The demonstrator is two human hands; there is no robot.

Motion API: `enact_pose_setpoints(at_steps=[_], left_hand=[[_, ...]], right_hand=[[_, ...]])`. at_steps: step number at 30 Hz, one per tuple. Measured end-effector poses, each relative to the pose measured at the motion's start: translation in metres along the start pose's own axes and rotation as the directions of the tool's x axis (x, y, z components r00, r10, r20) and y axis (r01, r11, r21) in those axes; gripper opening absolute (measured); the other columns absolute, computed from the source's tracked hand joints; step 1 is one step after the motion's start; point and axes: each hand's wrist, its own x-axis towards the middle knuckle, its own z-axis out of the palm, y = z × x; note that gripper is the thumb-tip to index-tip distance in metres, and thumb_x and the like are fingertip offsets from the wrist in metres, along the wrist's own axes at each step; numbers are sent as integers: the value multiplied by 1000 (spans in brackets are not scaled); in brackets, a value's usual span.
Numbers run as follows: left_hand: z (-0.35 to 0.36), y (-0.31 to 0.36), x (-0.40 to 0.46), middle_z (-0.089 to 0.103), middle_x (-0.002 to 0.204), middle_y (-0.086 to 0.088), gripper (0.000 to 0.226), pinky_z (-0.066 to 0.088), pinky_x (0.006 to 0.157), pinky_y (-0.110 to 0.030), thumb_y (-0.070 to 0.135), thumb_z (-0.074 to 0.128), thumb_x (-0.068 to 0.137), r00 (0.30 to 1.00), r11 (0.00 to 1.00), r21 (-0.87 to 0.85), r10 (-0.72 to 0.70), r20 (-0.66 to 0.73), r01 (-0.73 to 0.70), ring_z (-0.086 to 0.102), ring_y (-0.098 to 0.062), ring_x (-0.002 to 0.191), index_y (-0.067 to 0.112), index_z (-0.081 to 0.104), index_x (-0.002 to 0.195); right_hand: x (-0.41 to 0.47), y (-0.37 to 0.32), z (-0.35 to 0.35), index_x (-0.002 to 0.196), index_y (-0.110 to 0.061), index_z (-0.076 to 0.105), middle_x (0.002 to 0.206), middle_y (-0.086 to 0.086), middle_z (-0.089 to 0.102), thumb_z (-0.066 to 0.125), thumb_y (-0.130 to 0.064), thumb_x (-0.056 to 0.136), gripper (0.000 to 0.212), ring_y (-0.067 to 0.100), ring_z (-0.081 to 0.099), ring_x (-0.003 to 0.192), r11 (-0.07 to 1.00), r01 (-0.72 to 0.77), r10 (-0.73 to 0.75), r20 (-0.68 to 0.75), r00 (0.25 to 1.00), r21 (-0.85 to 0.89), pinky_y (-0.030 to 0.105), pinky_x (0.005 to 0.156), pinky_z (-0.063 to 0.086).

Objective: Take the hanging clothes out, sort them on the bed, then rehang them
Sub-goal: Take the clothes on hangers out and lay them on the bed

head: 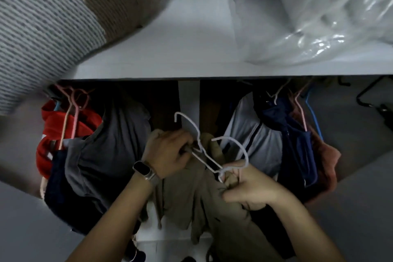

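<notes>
Wardrobe interior seen from the head camera. The left hand (168, 153) curls its grip round a white wire hanger (192, 132), and the right hand (248, 187) pinches a second white wire hanger (238, 151) together with the khaki cloth garment (204, 195) hanging between both hands. Red, grey and navy hanging clothes (95, 155) remain at either side under the white shelf (191, 49). Whether this is removal or rehanging cannot be told; no bed is in view.
</notes>
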Motion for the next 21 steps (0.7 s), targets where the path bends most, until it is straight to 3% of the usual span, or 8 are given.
enact_pose_setpoints(at_steps=[3, 8, 11, 12, 14, 17, 19, 21], left_hand=[[-1, 7, -10, 62, 66, 5, 22, 45, 57, -29, 30, 55, 71, 1000, 997, -70, -9, -27, 7, 61, -20, 59, 30, 40, 88], [-8, 16, -28, 65, 66, 3, 12, 47, 51, -36, 28, 47, 72, 990, 972, -203, 106, -90, -122, 60, -16, 55, 28, 35, 72], [-14, 31, -33, 66, 66, 3, 16, 45, 49, -31, 28, 45, 73, 979, 945, -261, 179, -98, -199, 58, -14, 55, 29, 30, 70], [-15, 38, -34, 64, 64, 4, 15, 44, 48, -29, 28, 44, 71, 973, 942, -247, 213, -87, -228, 56, -14, 52, 31, 29, 70], [-13, 53, -35, 61, 60, 5, 16, 46, 47, -31, 32, 43, 71, 962, 937, -221, 274, -17, -271, 56, -18, 50, 35, 27, 71], [-1, 94, -38, 60, 71, 4, 15, 44, 54, -29, 38, 40, 68, 888, 883, -263, 436, 146, -390, 57, -15, 66, 42, 27, 73], [-5, 118, -36, 56, 75, 6, 13, 42, 56, -32, 40, 37, 65, 799, 833, -303, 540, 263, -463, 55, -14, 76, 33, 29, 73], [2, 159, -47, 45, 69, 9, 19, 34, 57, -32, 43, 33, 63, 730, 782, -338, 616, 296, -523, 50, -12, 72, 30, 28, 75]], right_hand=[[-16, -6, 9, 81, 3, 63, 77, 26, 62, 81, -24, 69, 34, 24, 56, 75, 1000, 6, -7, -74, 997, -5, 37, 71, 44], [-58, -17, 33, 73, 9, 60, 60, 7, 54, 73, -38, 73, 49, 11, 49, 59, 999, -9, -3, -261, 965, -44, 28, 59, 41], [-98, -5, 57, 62, -16, 68, 57, -1, 64, 67, -31, 86, 27, 3, 57, 58, 998, -55, 58, -389, 919, 20, 19, 59, 45], [-114, 2, 66, 61, -27, 69, 57, -6, 66, 66, -24, 87, 27, -1, 58, 58, 997, -62, 79, -440, 895, 52, 15, 59, 44], [-140, 9, 84, 57, -31, 68, 56, -10, 64, 65, -15, 87, 34, -4, 56, 55, 993, -69, 112, -520, 847, 101, 13, 57, 42], [-184, 9, 114, 51, -26, 66, 51, -11, 60, 68, -18, 83, 33, -3, 49, 49, 987, -83, 154, -643, 750, 140, 12, 52, 39], [-208, 1, 137, 52, -18, 65, 52, -3, 59, 71, -30, 80, 30, 6, 46, 50, 982, -95, 185, -721, 668, 164, 21, 51, 38], [-250, 5, 162, 58, -4, 63, 54, 11, 56, 71, -40, 80, 43, 16, 42, 55, 978, -109, 208, -781, 589, 178, 33, 54, 35]])
